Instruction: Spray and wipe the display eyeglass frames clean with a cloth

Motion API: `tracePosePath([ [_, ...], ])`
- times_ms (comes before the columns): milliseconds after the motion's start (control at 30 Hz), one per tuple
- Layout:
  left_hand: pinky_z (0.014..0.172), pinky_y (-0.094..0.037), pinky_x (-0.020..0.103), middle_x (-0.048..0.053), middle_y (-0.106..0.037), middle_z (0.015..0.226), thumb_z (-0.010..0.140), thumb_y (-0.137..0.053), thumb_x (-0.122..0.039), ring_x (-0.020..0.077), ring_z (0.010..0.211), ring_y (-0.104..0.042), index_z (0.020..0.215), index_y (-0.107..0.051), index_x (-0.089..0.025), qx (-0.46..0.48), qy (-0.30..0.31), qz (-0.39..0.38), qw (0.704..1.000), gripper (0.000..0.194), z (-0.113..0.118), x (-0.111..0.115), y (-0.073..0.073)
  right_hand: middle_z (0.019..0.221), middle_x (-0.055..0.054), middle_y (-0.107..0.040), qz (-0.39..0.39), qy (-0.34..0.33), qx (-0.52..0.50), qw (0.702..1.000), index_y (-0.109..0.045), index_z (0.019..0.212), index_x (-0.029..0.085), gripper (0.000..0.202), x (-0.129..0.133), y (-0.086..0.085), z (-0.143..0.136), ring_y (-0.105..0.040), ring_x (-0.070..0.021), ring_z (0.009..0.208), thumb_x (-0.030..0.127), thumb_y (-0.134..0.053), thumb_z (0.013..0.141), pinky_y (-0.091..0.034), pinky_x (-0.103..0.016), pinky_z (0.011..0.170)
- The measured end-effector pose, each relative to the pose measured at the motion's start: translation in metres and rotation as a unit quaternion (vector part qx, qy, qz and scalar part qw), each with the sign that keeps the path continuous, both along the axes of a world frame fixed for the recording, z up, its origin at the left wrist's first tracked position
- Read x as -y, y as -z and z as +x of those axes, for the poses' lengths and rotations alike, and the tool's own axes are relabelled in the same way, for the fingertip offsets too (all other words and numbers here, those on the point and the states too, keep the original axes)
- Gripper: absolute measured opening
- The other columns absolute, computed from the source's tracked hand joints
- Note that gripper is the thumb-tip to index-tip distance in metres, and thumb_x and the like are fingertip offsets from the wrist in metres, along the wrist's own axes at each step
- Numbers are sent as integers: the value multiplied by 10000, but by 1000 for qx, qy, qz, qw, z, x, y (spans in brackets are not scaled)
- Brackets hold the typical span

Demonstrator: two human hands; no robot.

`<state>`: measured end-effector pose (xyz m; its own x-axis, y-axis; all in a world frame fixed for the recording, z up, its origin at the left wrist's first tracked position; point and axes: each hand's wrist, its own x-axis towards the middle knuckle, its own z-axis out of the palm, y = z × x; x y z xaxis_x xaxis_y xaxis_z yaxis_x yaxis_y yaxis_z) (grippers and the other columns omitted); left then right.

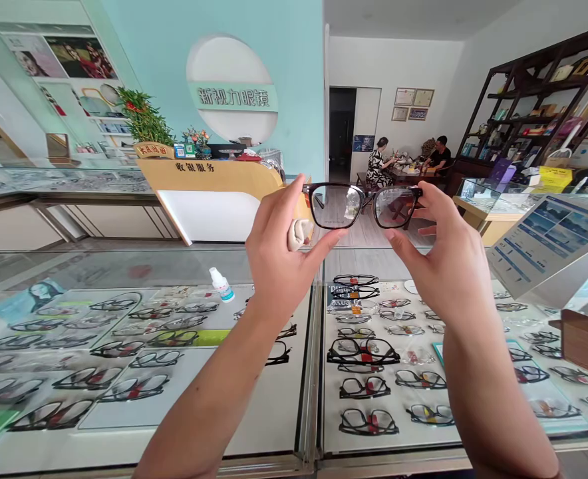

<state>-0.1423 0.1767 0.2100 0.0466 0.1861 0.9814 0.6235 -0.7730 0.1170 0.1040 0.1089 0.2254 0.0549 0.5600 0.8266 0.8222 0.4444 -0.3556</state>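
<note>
Both my hands hold up a pair of dark-framed eyeglasses (368, 197) above the glass counter, lenses facing me. My left hand (287, 246) grips the frame's left end between thumb and fingers. Tucked in that same palm is a crumpled beige cloth (298, 234). At the other end, my right hand (443, 253) pinches the frame near the right hinge. A small white bottle with a blue label (222, 286) stands on the counter to the left of my left forearm.
The glass display counter (316, 372) holds rows of eyeglasses (368, 420). On the right stand a white printed sign (548, 246) and a brown box (586, 342). Beyond are a cashier desk (214, 213) and two people (380, 165) seated at a table.
</note>
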Motion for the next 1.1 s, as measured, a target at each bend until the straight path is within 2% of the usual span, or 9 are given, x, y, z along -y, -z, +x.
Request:
tracePosePath([
  [367,1150,-658,542,142,-721,1551,974,-897,-629,379,1385,-737,1731,-533,-351,-5,16,10,1000,885,0,0,0,1517,-191,-754,-5,15,0,1000,-474,1750,283,754,0,-1,-3,-764,-422,1309,441,-703,1049,-629,-715,1129],
  [767,1122,-692,588,151,-723,1557,997,-838,-689,385,1399,-739,1706,-542,-373,10,-4,-46,999,830,4,9,-4,1519,-210,-742,2,2,-6,1000,-473,1741,276,748,-1,0,-3,-754,-464,1340,450,-707,1052,-611,-777,1134],
  [967,1066,-720,564,136,-738,1524,1008,-835,-674,363,1372,-749,1687,-553,-379,6,-20,-27,999,792,5,11,-5,1529,-205,-736,-4,4,-4,1000,-469,1743,289,762,-1,0,-2,-755,-467,1344,500,-719,1054,-627,-763,1122],
  [1100,1037,-728,545,142,-744,1515,1001,-836,-689,352,1334,-762,1688,-555,-369,5,-30,-25,999,808,4,9,-3,1512,-202,-744,2,6,0,1000,-476,1740,289,763,-1,0,-1,-764,-463,1332,480,-733,1047,-636,-755,1113],
])
